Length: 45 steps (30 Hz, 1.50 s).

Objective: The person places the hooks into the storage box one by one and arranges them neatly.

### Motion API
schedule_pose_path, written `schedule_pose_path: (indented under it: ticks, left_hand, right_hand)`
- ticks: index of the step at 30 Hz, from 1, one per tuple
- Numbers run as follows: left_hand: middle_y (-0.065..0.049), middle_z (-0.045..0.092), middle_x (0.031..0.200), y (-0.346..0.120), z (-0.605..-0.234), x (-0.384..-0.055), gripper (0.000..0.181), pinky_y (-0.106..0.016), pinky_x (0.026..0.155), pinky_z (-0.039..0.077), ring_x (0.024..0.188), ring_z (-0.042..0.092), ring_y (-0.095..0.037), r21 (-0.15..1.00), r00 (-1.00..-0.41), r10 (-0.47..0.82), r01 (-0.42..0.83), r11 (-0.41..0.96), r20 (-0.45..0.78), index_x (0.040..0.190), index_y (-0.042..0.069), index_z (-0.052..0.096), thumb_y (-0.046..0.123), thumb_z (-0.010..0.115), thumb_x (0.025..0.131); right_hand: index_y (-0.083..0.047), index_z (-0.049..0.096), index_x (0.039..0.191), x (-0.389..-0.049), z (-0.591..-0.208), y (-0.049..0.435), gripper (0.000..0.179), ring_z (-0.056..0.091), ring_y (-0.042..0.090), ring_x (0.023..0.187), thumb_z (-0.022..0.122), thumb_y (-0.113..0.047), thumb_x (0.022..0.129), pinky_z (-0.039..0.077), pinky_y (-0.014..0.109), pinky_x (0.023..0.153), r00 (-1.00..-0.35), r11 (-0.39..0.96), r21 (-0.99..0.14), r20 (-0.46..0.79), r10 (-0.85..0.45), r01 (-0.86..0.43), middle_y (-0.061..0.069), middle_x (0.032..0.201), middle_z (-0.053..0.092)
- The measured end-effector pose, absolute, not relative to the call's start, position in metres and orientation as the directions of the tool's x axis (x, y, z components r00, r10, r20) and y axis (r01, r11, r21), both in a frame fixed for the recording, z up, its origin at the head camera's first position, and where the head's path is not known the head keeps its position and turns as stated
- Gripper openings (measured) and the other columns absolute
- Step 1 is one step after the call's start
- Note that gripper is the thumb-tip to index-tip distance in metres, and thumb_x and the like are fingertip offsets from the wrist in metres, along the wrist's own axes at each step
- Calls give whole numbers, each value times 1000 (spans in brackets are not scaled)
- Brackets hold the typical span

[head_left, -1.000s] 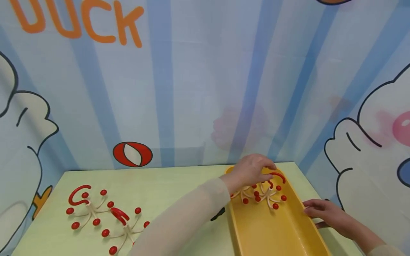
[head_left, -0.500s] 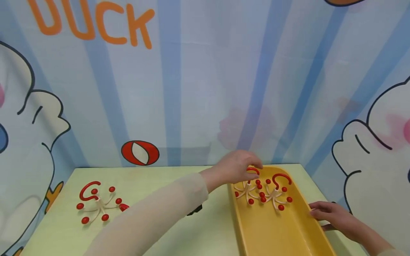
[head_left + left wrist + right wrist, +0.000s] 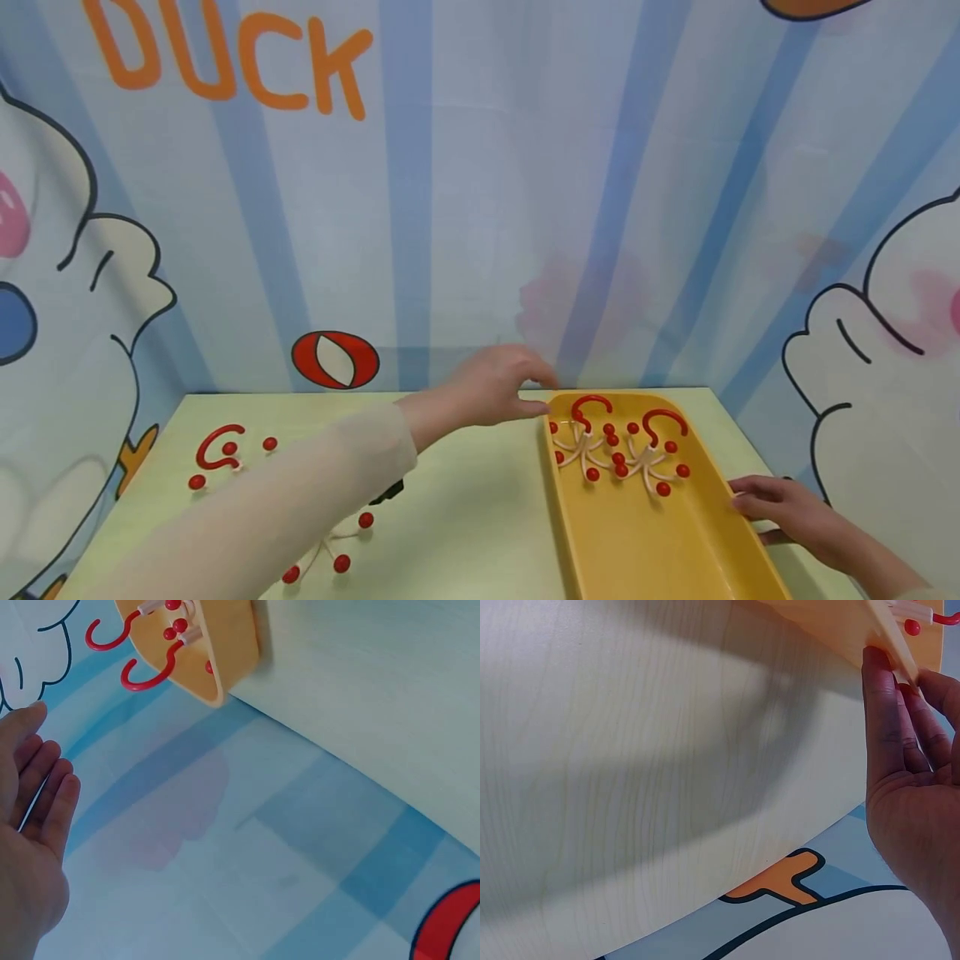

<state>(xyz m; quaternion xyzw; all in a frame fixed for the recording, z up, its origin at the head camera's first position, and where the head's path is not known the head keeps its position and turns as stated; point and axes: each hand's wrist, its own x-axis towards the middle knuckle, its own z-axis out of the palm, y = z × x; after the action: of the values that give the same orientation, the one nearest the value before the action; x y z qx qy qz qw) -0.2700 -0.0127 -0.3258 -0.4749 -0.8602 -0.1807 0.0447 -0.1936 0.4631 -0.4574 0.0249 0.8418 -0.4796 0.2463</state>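
Note:
My left hand is just left of the yellow tray's far left corner, thumb and fingers apart and holding nothing. In the left wrist view its fingers are extended. The yellow tray contains two hanging hook racks, a left one and a right one. Each has a red hook on top and several cream arms tipped with red balls. My right hand grips the tray's right rim; in the right wrist view, thumb and fingers pinch the wall from both sides.
On the table's left lies another hook rack, partly behind my left sleeve. A further rack is nearer, mostly hidden by that sleeve. A printed curtain hangs along the table's back edge.
My left hand has moved left out of the tray, leaving the left hook rack's red hook uncovered. My right hand keeps its grip on the rim. The head view has shifted slightly.

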Motion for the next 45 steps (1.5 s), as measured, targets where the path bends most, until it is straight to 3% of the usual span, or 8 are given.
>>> schedule_pose_path:
  ticks: [23, 34, 45]
  left_hand:
    - [1, 77, 119, -142, -317, -248, 24, -45, 97, 59, 114, 72, -23, 257, -706, 667, 708, 658, 238, 118, 16, 81, 23, 83, 95]
    - [3, 79, 112, -190, -321, -232, 26, -38, 82, 62, 100, 74, -17, 240, -688, 639, 722, 649, 344, 116, 16, 82, 20, 87, 91]
    - [6, 78, 117, -220, -331, -210, 33, -44, 88, 62, 105, 73, -20, 334, -797, 560, 604, 724, 228, 120, 18, 81, 24, 89, 88]
  right_hand:
    - [21, 43, 146, -192, -458, 469, 59, 73, 25, 109, 56, -27, 114, 63, 49, 91, -868, 492, -832, -421, -264, 254, 17, 128, 71]
    - [21, 42, 146, -192, -458, 466, 61, 73, 26, 110, 56, -28, 113, 63, 50, 91, -871, 508, -823, -423, -250, 254, 19, 129, 71]
    - [22, 41, 146, -193, -458, 465, 62, 73, 30, 111, 56, -29, 113, 63, 50, 91, -869, 505, -825, -424, -255, 254, 20, 129, 71]
